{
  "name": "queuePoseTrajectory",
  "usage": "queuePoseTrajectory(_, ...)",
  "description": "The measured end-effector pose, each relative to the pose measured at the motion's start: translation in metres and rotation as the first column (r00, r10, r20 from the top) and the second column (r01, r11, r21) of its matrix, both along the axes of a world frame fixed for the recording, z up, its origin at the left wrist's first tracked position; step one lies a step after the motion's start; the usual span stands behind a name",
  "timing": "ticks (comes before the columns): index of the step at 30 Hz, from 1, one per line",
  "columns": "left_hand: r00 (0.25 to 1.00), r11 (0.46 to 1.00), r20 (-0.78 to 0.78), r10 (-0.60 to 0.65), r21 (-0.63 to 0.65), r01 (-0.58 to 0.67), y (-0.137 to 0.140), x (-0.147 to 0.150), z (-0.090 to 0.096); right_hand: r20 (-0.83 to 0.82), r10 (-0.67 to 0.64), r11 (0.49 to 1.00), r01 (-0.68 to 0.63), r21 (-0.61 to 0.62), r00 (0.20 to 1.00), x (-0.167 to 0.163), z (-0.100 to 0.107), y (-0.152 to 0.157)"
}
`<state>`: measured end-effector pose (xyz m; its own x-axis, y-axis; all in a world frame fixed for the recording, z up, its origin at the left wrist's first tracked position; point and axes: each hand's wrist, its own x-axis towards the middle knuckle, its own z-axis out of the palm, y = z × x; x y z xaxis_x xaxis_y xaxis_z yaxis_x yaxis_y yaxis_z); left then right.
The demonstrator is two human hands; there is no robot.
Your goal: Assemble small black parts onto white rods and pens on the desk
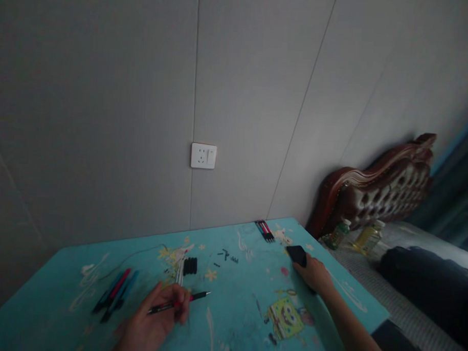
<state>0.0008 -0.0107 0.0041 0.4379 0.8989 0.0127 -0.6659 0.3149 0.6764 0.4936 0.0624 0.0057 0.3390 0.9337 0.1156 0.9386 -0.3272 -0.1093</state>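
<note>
My left hand [156, 311] is closed around a pen [199, 295] with a black and red barrel, its silver tip pointing right, just above the table. My right hand [317, 274] grips a flat dark object [296, 255] resembling a phone at the table's right side; the palm covers part of it. Beyond my left hand lie thin white sticks [180, 272], perhaps pen refills, beside a row of short black pieces [190, 266]. Several small dark bits [226, 255] are scattered at mid-table. Blue and pink pens [119, 289] lie in a bunch to the left.
More pens [265, 231] lie side by side near the back right edge of the turquoise table [245, 293], which has cartoon prints. Behind stands a grey wall with a socket [203, 156]. On the right are a bed headboard [383, 186] and two bottles [370, 236].
</note>
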Motion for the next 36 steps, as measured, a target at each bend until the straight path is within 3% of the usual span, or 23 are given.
queuePoseTrajectory(6, 0.999, 0.999, -0.011, -0.031, -0.007, 0.031, 0.004, -0.006, -0.003, -0.008, -0.006, 0.999, 0.006, 0.040, 1.000, -0.004, 0.014, -0.001)
queuePoseTrajectory(12, 0.999, 0.998, -0.022, -0.032, 0.049, 0.034, 0.001, -0.003, 0.002, 0.024, -0.009, 0.998, 0.007, 0.061, 1.000, -0.008, 0.007, -0.004)
queuePoseTrajectory(16, 0.997, 0.996, -0.034, -0.064, 0.067, 0.066, 0.000, -0.001, 0.001, 0.088, 0.019, 0.983, -0.035, 0.182, 0.996, -0.016, 0.005, -0.007)
queuePoseTrajectory(19, 0.997, 0.996, -0.043, -0.058, 0.066, 0.061, 0.001, 0.000, -0.001, 0.166, 0.058, 0.931, -0.113, 0.347, 0.984, -0.028, 0.010, -0.014)
queuePoseTrajectory(22, 0.997, 0.996, -0.053, -0.053, 0.064, 0.056, 0.002, -0.001, -0.002, 0.236, 0.139, 0.842, -0.240, 0.482, 0.962, -0.045, 0.023, -0.025)
queuePoseTrajectory(27, 0.997, 0.996, -0.067, -0.036, 0.074, 0.041, 0.001, -0.006, 0.003, 0.233, 0.229, 0.726, -0.325, 0.606, 0.945, -0.082, 0.047, -0.046)
queuePoseTrajectory(32, 0.994, 0.994, -0.111, -0.019, 0.106, 0.031, 0.000, -0.007, 0.007, 0.181, 0.294, 0.687, -0.339, 0.642, 0.939, -0.104, 0.063, -0.061)
queuePoseTrajectory(36, 0.993, 0.995, -0.117, -0.019, 0.092, 0.030, 0.000, -0.007, 0.010, 0.170, 0.322, 0.706, -0.356, 0.612, 0.931, -0.108, 0.066, -0.069)
